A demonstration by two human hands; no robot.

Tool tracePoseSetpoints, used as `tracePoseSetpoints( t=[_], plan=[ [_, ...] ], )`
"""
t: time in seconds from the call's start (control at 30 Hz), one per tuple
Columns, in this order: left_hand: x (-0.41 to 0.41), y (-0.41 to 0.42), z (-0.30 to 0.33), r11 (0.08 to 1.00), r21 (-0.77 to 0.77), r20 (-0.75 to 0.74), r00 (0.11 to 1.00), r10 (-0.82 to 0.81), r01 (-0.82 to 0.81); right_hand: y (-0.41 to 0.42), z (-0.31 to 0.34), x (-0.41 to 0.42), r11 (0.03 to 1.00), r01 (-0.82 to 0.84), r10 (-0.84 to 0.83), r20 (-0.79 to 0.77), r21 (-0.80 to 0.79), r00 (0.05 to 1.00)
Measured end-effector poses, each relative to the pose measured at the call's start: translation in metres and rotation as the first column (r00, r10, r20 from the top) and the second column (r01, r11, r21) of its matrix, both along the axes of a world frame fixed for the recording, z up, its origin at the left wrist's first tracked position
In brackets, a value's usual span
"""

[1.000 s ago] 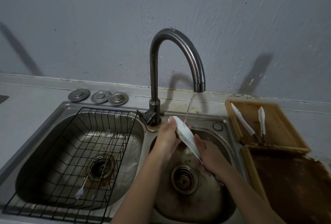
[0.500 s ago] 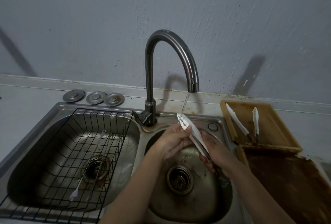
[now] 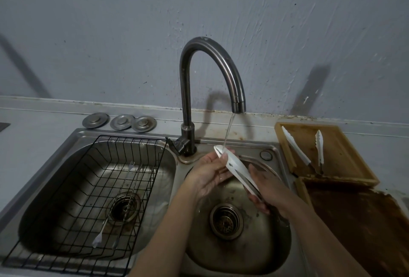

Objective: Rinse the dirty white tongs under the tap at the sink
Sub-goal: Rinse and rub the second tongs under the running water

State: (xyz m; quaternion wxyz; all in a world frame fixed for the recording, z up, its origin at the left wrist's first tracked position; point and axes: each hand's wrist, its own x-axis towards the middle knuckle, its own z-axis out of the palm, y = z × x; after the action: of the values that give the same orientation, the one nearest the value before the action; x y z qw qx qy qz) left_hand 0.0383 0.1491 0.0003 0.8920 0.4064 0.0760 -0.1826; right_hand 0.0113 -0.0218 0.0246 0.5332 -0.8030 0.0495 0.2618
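White tongs [image 3: 236,166] slant over the right basin of the sink [image 3: 261,254], tips up-left and handle end down-right. My right hand [image 3: 269,188] grips the handle end. My left hand [image 3: 209,173] holds the white tips, thumb pressed on top. A thin stream of water [image 3: 229,130] falls from the curved tap [image 3: 210,59] onto the tips.
A black wire rack [image 3: 93,188] with a fork and thin utensils fills the left basin. Another pair of white tongs [image 3: 307,150] lies on a wooden tray [image 3: 345,166] at right, above a stained board [image 3: 363,228]. Three metal plugs [image 3: 120,121] rest behind the sink.
The tongs have shifted so their tips sit under the stream, and my left hand has slid up to the tips. The view also drifted slightly.
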Motion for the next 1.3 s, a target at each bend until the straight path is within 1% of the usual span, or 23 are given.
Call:
tracePoseSetpoints(
  t=[0.1,0.17,0.23,0.33,0.43,0.53,0.63,0.73,0.8,0.9,0.97,1.0,1.07,1.13,1.23,1.3],
  plan=[
    [-0.003,0.013,0.003,0.991,0.105,0.013,0.996,-0.087,0.085,-0.004,-0.001,-0.003,0.998,-0.060,0.061,-0.018,0.024,0.998],
    [-0.004,0.016,0.004,0.991,0.085,0.024,0.994,-0.107,0.104,-0.003,-0.002,-0.004,0.995,-0.084,0.087,-0.037,0.062,0.996],
    [-0.005,0.017,0.004,0.995,0.041,0.030,0.995,-0.092,0.090,-0.001,-0.003,-0.004,0.994,-0.094,0.095,-0.030,0.061,0.995],
    [-0.007,0.013,0.001,0.997,0.009,0.034,0.996,-0.078,0.078,0.002,-0.005,-0.004,0.996,-0.086,0.087,-0.006,0.036,0.996],
    [-0.008,0.011,-0.002,0.993,0.018,0.046,0.992,-0.119,0.119,0.003,-0.001,-0.005,0.996,-0.092,0.092,0.020,0.020,0.996],
    [-0.009,0.012,-0.003,0.988,0.029,0.044,0.988,-0.150,0.149,0.004,0.001,-0.006,0.993,-0.108,0.111,0.056,-0.053,0.992],
    [-0.009,0.012,-0.002,0.986,0.064,0.048,0.986,-0.157,0.154,0.006,0.001,-0.007,0.987,-0.117,0.123,0.053,-0.114,0.991],
    [-0.008,0.010,-0.004,0.987,0.109,0.030,0.992,-0.124,0.120,0.007,0.001,-0.006,0.982,-0.137,0.144,0.041,-0.133,0.989],
    [-0.007,0.009,-0.004,0.992,0.102,0.001,0.997,-0.078,0.078,0.007,0.005,-0.003,0.981,-0.140,0.147,0.044,-0.136,0.988],
    [-0.004,0.010,-0.006,0.999,0.004,-0.100,0.994,0.039,-0.039,0.003,0.021,0.008,0.991,-0.125,0.129,0.085,-0.050,0.988],
    [-0.003,0.010,-0.007,0.991,-0.087,-0.168,0.982,0.083,-0.098,-0.003,0.037,0.017,0.989,-0.138,0.135,0.061,0.048,0.989],
    [-0.003,0.009,-0.007,0.985,-0.125,-0.189,0.978,0.089,-0.114,-0.005,0.044,0.021,0.985,-0.157,0.154,0.048,0.067,0.987],
    [-0.004,0.005,-0.007,0.974,-0.179,-0.222,0.970,0.095,-0.137,-0.004,0.055,0.027,0.979,-0.201,0.200,0.058,0.015,0.978],
    [-0.003,0.000,-0.006,0.967,-0.198,-0.259,0.960,0.107,-0.161,0.001,0.060,0.032,0.967,-0.235,0.244,0.089,-0.101,0.966],
    [0.001,-0.004,-0.005,0.936,-0.272,-0.320,0.938,0.130,-0.223,0.015,0.059,0.037,0.905,-0.297,0.349,0.134,-0.304,0.927],
    [0.004,-0.005,-0.005,0.915,-0.300,-0.372,0.917,0.148,-0.270,0.023,0.059,0.038,0.876,-0.311,0.388,0.156,-0.368,0.908]
  ],
)
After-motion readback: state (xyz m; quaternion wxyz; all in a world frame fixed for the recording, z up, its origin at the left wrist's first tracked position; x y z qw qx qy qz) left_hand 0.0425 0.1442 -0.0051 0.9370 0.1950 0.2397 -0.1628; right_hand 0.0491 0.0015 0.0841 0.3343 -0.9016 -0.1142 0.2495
